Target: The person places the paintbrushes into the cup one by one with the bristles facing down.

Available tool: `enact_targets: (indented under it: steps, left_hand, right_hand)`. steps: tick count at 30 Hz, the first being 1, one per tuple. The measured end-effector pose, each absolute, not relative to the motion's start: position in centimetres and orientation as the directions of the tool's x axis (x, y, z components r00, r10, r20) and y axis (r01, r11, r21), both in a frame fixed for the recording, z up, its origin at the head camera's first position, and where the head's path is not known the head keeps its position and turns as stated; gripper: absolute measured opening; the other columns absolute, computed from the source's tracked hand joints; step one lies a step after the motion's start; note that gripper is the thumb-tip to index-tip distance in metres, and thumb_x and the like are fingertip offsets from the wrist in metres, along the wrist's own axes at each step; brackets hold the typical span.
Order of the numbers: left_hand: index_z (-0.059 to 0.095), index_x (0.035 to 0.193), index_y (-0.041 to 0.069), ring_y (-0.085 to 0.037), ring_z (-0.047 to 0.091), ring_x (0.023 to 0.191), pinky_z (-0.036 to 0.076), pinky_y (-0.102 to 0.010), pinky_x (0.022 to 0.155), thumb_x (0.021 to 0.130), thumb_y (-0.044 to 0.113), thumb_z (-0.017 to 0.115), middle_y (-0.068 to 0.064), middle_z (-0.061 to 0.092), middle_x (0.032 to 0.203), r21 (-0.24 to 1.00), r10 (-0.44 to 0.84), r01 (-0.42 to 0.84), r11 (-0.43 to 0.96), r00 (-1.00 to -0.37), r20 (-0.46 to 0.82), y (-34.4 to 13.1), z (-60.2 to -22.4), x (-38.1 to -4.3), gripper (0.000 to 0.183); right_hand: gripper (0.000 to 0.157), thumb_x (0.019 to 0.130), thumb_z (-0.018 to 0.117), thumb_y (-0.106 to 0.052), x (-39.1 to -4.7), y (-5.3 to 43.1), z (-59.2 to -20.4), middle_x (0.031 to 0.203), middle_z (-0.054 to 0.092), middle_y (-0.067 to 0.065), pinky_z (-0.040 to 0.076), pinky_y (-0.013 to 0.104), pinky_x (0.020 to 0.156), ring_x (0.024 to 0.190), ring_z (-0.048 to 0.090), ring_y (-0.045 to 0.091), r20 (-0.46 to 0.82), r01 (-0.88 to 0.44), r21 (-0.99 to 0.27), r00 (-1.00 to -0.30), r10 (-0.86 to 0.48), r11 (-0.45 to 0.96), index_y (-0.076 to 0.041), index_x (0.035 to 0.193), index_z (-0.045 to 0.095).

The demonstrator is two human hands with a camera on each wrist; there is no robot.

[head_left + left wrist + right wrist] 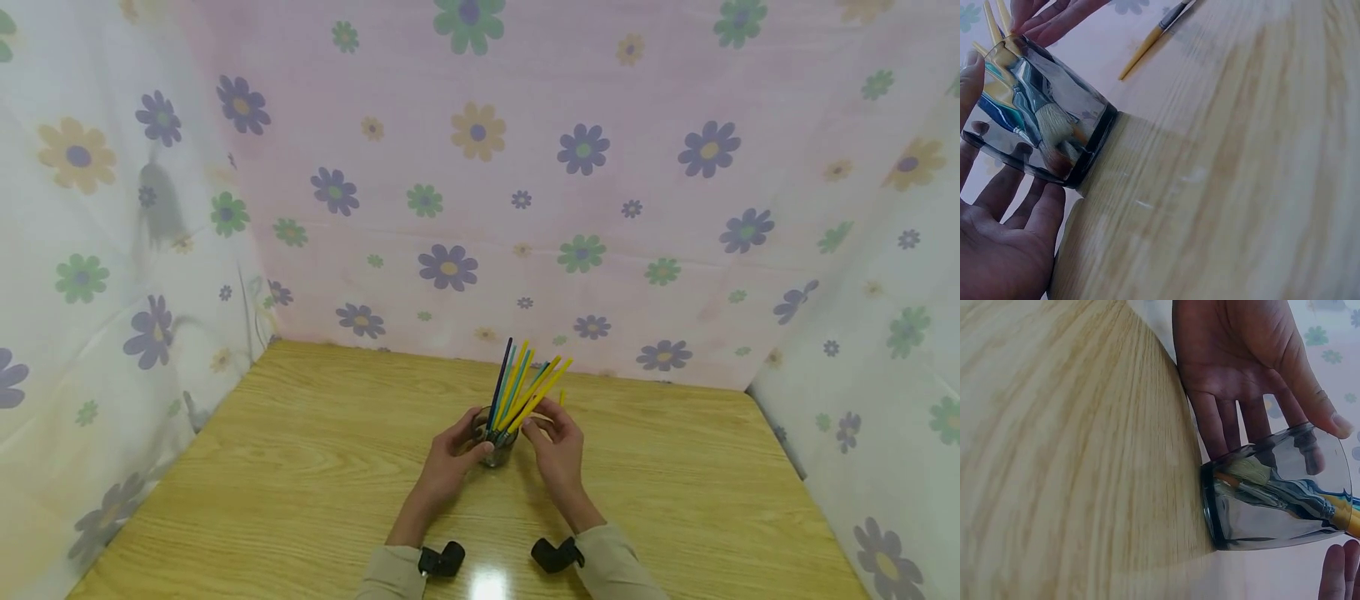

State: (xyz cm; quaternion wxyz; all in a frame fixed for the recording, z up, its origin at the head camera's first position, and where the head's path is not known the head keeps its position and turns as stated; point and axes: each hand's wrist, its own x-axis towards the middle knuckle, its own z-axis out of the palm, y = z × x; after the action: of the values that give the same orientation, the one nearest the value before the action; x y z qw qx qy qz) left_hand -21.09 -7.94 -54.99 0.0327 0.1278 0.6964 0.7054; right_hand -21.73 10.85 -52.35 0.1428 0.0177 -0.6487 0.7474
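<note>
A clear, dark-tinted drinking glass (1279, 534) stands on the table with several paintbrushes (517, 396) in it. Their bristles point down and the yellow, teal and dark handles lean out over the rim. My left hand (446, 462) grips the glass from the left, thumb in front and fingers round the back. To the right of the rim is my right hand (558, 454), fingers spread and loosely bent, fingertips close to the rim and the yellow handles. In the left wrist view, another paintbrush (1147, 50) with a yellow handle lies behind the glass.
The wood-grain table (315, 450) stretches out around the glass. A flower-printed curtain (525, 167) hangs behind it and along both sides. A small black camera (442, 560) sits on my left wrist, and a similar camera (555, 556) on my right.
</note>
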Motion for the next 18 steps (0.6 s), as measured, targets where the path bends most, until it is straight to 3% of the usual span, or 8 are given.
enact_targets:
  steps: [7,13,18]
  left_hand:
    - [0.037,0.157,0.006,-0.033,0.05,0.139,0.038,-0.052,0.119,0.099,0.015,0.068,-0.012,0.052,0.152,0.99,0.231,0.136,-0.025,-0.963,0.138,-8.0,-54.9,-20.9,0.067]
    - [0.037,0.157,0.006,-0.034,0.049,0.14,0.036,-0.054,0.119,0.098,0.015,0.069,-0.013,0.052,0.152,0.991,0.228,0.134,-0.028,-0.964,0.137,-8.1,-55.0,-20.9,0.067]
    - [0.04,0.157,0.008,-0.033,0.05,0.139,0.036,-0.053,0.12,0.098,0.013,0.069,-0.012,0.053,0.151,0.991,0.221,0.125,-0.041,-0.966,0.131,-7.9,-54.9,-21.1,0.067]
  right_hand:
    - [0.041,0.089,0.073,0.007,-21.1,11.9,-52.5,0.125,0.062,0.025,0.061,0.022,0.08,0.094,0.069,0.012,0.185,-0.205,-0.973,-0.966,0.18,-0.103,0.005,0.129,0.063]
    - [0.045,0.089,0.07,0.011,-21.0,13.9,-53.0,0.123,0.06,0.024,0.06,0.02,0.078,0.093,0.069,0.01,0.126,-0.149,-0.985,-0.966,0.228,-0.09,0.009,0.133,0.059]
    - [0.047,0.088,0.074,0.005,-21.2,16.0,-53.4,0.121,0.062,0.026,0.059,0.018,0.073,0.093,0.07,0.016,0.043,-0.035,-0.999,-0.969,0.245,0.037,0.011,0.132,0.058]
